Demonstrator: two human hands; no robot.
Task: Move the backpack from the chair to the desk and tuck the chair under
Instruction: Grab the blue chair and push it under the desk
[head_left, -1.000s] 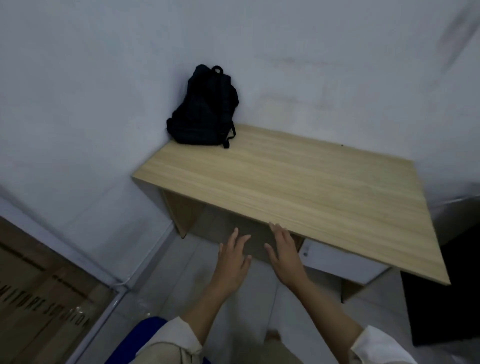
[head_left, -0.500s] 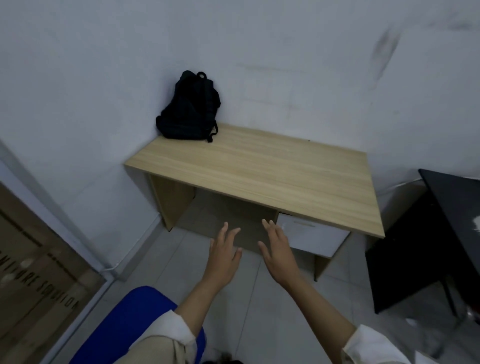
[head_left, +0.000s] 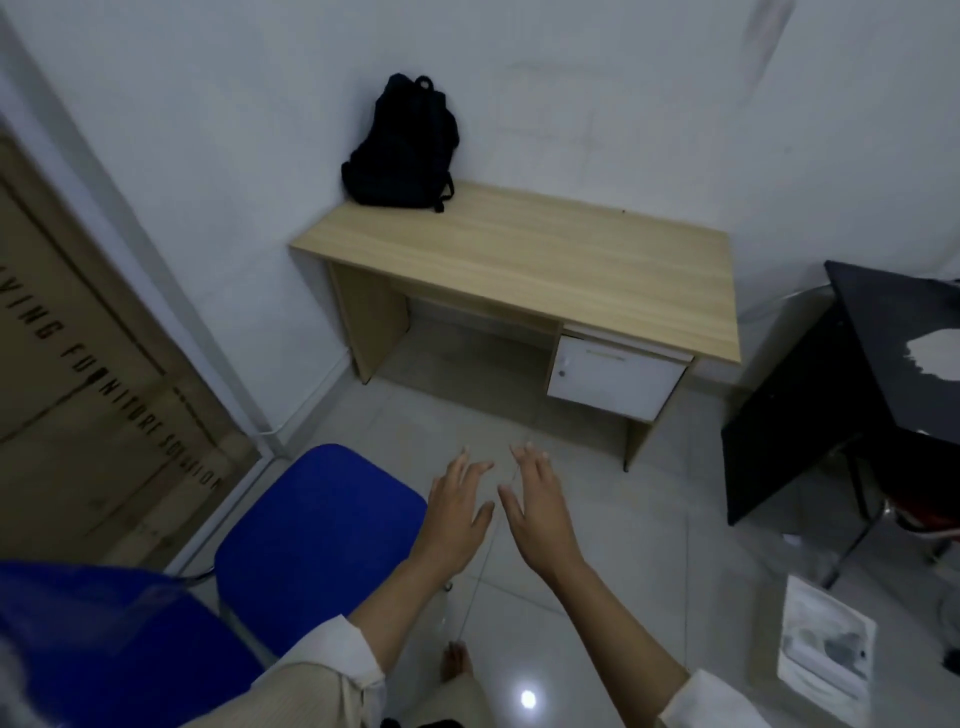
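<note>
A black backpack (head_left: 402, 148) stands upright on the far left corner of the light wooden desk (head_left: 540, 265), leaning against the white wall. The blue chair (head_left: 311, 540) is at the lower left on the floor, away from the desk, its seat bare and its backrest at the frame's bottom left. My left hand (head_left: 457, 512) hovers open just past the seat's right edge. Close beside it, my right hand (head_left: 540, 512) is open too, over the tiled floor. Neither hand touches anything.
The desk has a white drawer unit (head_left: 613, 379) under its right side and an open knee space on the left. A black table (head_left: 893, 374) stands at the right. A cardboard-wrapped panel (head_left: 83, 395) leans at the left. Paper (head_left: 826, 644) lies on the floor at the lower right.
The view has drawn back from the desk, so it looks smaller and farther. My hands have pulled back from the desk edge, and the blue chair has come fully into view.
</note>
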